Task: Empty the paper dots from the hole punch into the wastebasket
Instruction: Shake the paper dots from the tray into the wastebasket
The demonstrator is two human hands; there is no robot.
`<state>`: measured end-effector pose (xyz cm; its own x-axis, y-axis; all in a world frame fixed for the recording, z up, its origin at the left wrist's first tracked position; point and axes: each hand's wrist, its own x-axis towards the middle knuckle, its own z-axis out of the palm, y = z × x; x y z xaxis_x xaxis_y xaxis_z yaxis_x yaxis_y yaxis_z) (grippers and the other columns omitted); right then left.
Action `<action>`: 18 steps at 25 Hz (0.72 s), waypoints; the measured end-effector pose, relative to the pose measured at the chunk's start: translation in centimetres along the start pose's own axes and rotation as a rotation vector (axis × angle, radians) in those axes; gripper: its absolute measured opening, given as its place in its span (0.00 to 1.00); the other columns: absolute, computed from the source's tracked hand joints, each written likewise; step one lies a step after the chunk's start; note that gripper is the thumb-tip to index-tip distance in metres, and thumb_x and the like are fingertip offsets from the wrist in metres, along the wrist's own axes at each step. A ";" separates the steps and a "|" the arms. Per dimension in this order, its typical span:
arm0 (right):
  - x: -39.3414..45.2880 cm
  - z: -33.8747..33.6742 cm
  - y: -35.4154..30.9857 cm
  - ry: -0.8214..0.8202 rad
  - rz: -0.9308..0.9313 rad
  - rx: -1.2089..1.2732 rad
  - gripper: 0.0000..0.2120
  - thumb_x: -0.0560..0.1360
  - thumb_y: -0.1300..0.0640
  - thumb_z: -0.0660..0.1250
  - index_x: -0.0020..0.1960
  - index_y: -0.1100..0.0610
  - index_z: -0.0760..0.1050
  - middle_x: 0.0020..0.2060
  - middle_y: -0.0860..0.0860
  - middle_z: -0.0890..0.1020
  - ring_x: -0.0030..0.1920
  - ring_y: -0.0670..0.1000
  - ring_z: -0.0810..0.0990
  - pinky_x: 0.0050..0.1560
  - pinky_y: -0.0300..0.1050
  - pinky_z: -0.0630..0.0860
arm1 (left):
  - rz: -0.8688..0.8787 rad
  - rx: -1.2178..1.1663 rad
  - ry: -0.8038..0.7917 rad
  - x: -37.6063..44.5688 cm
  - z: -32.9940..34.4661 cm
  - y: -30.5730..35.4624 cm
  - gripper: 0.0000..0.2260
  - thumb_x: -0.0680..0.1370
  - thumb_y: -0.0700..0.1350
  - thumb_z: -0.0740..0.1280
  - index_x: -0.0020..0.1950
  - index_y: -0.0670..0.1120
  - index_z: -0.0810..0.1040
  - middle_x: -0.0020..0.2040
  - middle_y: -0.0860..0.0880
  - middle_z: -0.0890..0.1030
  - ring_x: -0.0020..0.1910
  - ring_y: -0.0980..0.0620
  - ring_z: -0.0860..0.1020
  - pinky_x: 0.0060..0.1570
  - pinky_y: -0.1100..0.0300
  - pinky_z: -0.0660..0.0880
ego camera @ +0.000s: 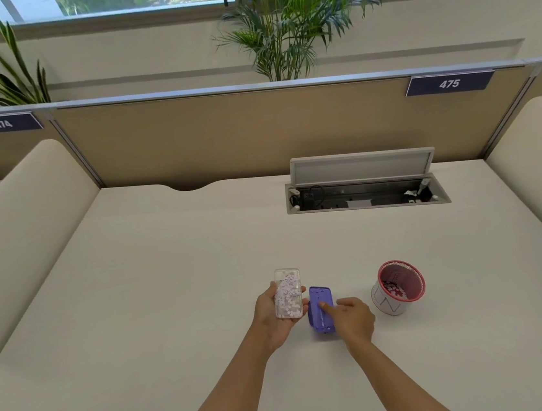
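My left hand (272, 316) holds a clear plastic tray (287, 294), the hole punch's chip cover, lying flat in the palm and full of pale paper dots. Just right of it the purple hole punch (320, 308) lies upside down on the white desk. My right hand (352, 319) rests on the punch with the thumb pressed on its underside and the fingers around its right side. The small wastebasket (402, 285), white with a red mesh rim, stands on the desk to the right of my right hand and has some paper dots in its bottom.
An open cable box (366, 194) with its lid raised is set into the white desk (172, 301) at the far right. Tan partitions (221, 136) close the back, padded cream dividers (23, 233) flank both sides, and plants stand behind.
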<state>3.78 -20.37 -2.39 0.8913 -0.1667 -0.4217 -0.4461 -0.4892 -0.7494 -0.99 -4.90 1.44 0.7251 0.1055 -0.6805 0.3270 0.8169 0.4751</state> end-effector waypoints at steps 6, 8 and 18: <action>1.0 -3.2 -3.6 -0.242 -0.234 0.181 0.12 0.80 0.51 0.64 0.50 0.56 0.83 0.45 0.50 0.86 0.45 0.48 0.82 0.49 0.39 0.76 | -0.106 0.250 -0.022 -0.3 1.3 -0.3 0.21 0.85 0.52 0.52 0.55 0.39 0.79 0.41 0.39 0.86 0.34 0.43 0.80 0.40 0.52 0.75; 1.3 -4.4 -4.5 -0.394 -0.257 0.190 0.14 0.81 0.52 0.62 0.53 0.58 0.84 0.46 0.52 0.86 0.47 0.48 0.83 0.49 0.37 0.78 | -0.125 0.332 -0.034 -0.3 1.7 -0.5 0.21 0.85 0.52 0.52 0.55 0.40 0.79 0.40 0.41 0.86 0.31 0.44 0.81 0.39 0.53 0.75; 2.0 -9.1 -3.3 -0.485 -0.283 0.191 0.09 0.77 0.62 0.69 0.53 0.65 0.84 0.40 0.56 0.85 0.39 0.47 0.81 0.43 0.35 0.79 | -0.168 0.528 -0.155 -0.6 4.2 -2.3 0.23 0.85 0.55 0.51 0.58 0.41 0.80 0.45 0.42 0.86 0.35 0.46 0.82 0.41 0.54 0.80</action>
<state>7.79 -26.87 3.84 0.8586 0.3801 -0.3439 -0.2435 -0.2878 -0.9262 0.42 -9.20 3.11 0.7047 -0.1178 -0.6997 0.6745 0.4172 0.6091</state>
